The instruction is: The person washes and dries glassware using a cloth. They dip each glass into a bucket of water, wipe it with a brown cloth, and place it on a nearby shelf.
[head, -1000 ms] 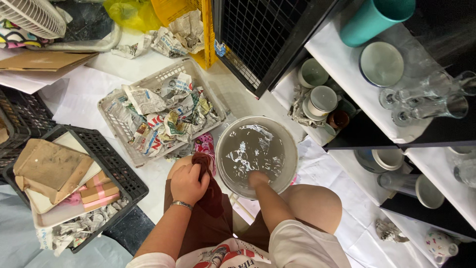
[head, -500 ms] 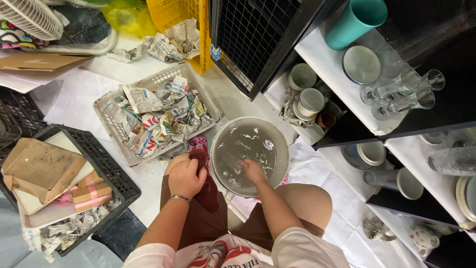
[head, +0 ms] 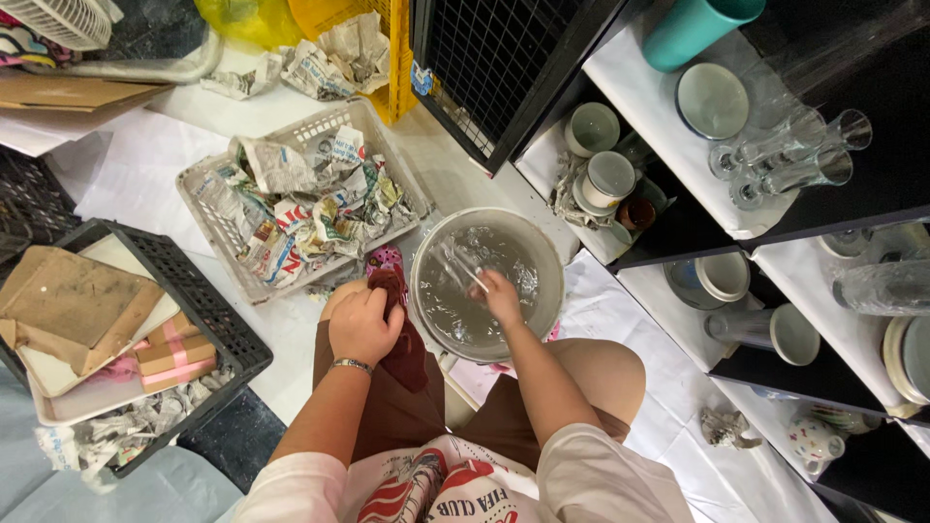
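White paper-covered floor [head: 136, 165] beside black shelving of cups and glasses. Right hand [head: 499, 295] sits inside the clear glass bowl [head: 487, 281], closed on something pale, unclear what. Left hand [head: 363, 324], at bowl's 9 o'clock, grips a dark red cloth [head: 405, 349]. Bowl looks heavy, slippery, fragile; hold by rim. Basket of crumpled newspaper [head: 300, 199] at 10 o'clock.

Can't really make out what the right hand [head: 501, 293] is holding in the basin [head: 542, 254], the water's glare blurs its fingers. The left hand [head: 363, 323] covers most of a dark red cloth [head: 407, 353]. The fan [head: 60, 19] and teal cup [head: 699, 27] get cut off up top, and the lower shelf [head: 877, 465] is too dark to see into.
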